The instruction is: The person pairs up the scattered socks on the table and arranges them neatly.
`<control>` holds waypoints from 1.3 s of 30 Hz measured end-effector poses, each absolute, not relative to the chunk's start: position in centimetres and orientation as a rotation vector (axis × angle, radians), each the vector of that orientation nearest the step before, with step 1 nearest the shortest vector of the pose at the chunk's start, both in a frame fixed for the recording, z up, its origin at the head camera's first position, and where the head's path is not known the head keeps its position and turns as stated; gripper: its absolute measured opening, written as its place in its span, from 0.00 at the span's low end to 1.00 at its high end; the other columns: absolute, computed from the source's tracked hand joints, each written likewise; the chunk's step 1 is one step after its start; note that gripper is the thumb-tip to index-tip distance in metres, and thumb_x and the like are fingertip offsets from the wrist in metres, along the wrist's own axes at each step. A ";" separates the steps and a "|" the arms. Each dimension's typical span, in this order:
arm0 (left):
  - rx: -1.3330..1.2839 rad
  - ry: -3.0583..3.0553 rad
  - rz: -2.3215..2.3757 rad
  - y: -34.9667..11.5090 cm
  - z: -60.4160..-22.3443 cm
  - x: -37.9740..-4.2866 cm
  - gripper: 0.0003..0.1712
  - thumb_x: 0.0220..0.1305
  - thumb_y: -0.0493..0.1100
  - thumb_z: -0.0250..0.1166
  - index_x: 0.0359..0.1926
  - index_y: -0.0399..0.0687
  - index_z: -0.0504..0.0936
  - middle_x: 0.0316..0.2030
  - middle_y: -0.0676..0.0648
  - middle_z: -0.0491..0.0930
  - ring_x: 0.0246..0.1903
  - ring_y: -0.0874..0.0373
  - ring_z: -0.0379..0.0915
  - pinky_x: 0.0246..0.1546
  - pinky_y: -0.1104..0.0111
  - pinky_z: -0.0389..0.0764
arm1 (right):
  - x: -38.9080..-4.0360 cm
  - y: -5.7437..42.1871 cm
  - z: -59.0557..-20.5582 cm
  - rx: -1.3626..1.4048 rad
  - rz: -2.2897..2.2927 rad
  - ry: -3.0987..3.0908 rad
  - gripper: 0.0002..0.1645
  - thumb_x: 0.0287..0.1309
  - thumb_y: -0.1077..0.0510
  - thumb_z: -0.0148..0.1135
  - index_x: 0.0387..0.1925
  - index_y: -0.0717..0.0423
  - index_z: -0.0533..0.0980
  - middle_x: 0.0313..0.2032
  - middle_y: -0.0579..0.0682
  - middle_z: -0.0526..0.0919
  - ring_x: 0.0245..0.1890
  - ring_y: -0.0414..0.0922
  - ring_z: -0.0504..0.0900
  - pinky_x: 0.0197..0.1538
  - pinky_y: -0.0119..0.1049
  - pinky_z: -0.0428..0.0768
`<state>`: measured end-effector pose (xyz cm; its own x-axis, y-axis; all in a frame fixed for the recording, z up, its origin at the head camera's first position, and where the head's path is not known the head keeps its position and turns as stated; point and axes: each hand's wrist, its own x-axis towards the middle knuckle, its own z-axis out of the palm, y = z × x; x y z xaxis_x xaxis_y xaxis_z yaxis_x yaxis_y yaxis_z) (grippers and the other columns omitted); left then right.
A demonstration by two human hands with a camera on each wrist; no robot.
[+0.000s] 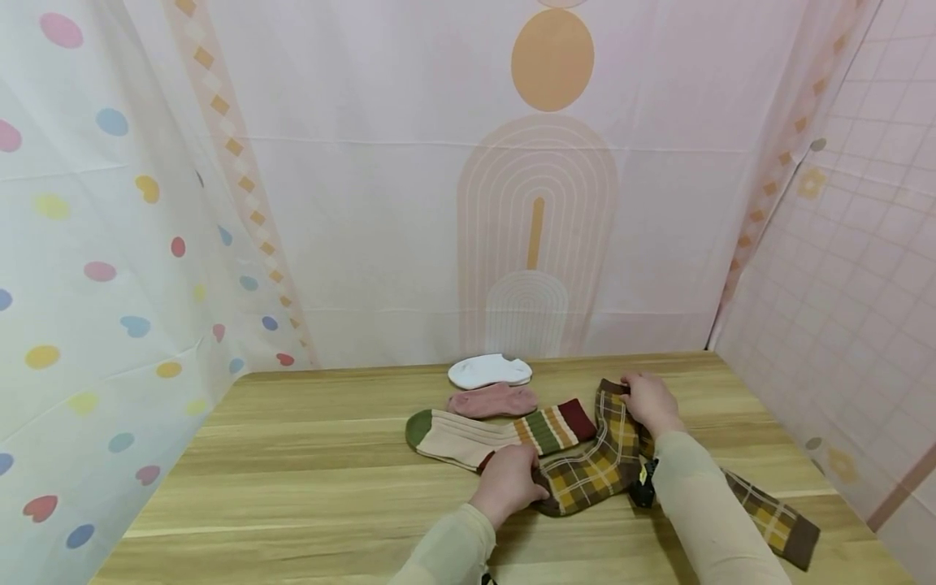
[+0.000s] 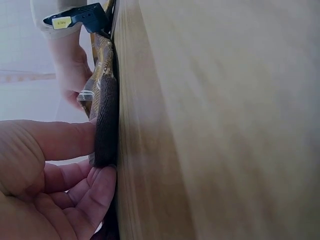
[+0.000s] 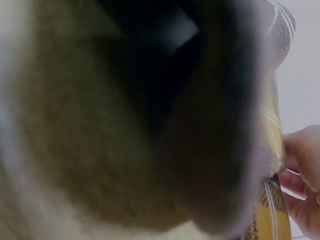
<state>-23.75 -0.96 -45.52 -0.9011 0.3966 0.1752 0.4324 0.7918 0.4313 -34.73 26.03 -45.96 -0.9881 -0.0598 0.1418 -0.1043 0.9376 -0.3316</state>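
Observation:
A brown and mustard plaid sock [image 1: 600, 471] lies bent on the table. My left hand [image 1: 508, 483] pinches its dark brown toe [image 2: 106, 120] between thumb and fingers, close to the tabletop in the left wrist view. At the far end, the fingers of my right hand [image 1: 651, 402] grip the brown cuff [image 1: 611, 387]. The right wrist view shows my right hand [image 3: 305, 175] at the plaid fabric [image 3: 272, 205], with a blurred dark shape covering much of the frame. Another plaid sock [image 1: 768, 512] lies partly hidden under my right forearm.
Just left of the plaid sock lies a cream sock [image 1: 468, 435] with a green toe, striped leg and maroon cuff. Behind it are pink socks [image 1: 493, 400] and white socks [image 1: 486, 371]. Printed cloth [image 1: 366, 244] hangs along the back and sides of the wooden table [image 1: 292, 479].

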 end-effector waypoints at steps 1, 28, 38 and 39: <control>-0.672 -2.902 -0.729 -1.0 -45.5 -23.7 0.20 0.42 0.42 0.83 0.26 0.45 0.76 0.23 0.52 0.75 0.25 0.57 0.72 0.29 0.67 0.74 | -34.7 26.0 -45.9 0.114 0.511 -2.973 0.21 0.66 0.64 0.60 0.58 0.70 0.74 0.56 0.72 0.74 0.56 0.68 0.72 0.55 0.61 0.73; -0.714 -2.936 -0.690 -0.9 -45.5 -24.0 0.18 0.45 0.43 0.81 0.28 0.45 0.78 0.25 0.51 0.77 0.29 0.57 0.75 0.33 0.67 0.76 | -33.7 26.9 -45.5 0.030 0.803 -2.817 0.14 0.60 0.66 0.50 0.44 0.72 0.74 0.41 0.69 0.79 0.35 0.58 0.76 0.40 0.55 0.75; -0.709 -2.954 -0.729 -1.1 -45.7 -24.1 0.16 0.49 0.40 0.79 0.27 0.46 0.76 0.24 0.53 0.75 0.26 0.59 0.71 0.30 0.67 0.74 | -31.7 28.4 -43.8 0.057 1.046 -2.715 0.16 0.66 0.65 0.51 0.52 0.72 0.70 0.47 0.71 0.76 0.44 0.63 0.76 0.47 0.57 0.74; -0.708 -2.951 -0.735 -1.2 -45.7 -24.1 0.16 0.49 0.39 0.78 0.27 0.47 0.76 0.24 0.53 0.75 0.26 0.59 0.71 0.30 0.67 0.74 | -31.5 28.6 -43.5 0.069 1.078 -2.707 0.16 0.67 0.65 0.51 0.53 0.72 0.70 0.47 0.71 0.76 0.44 0.63 0.76 0.47 0.57 0.73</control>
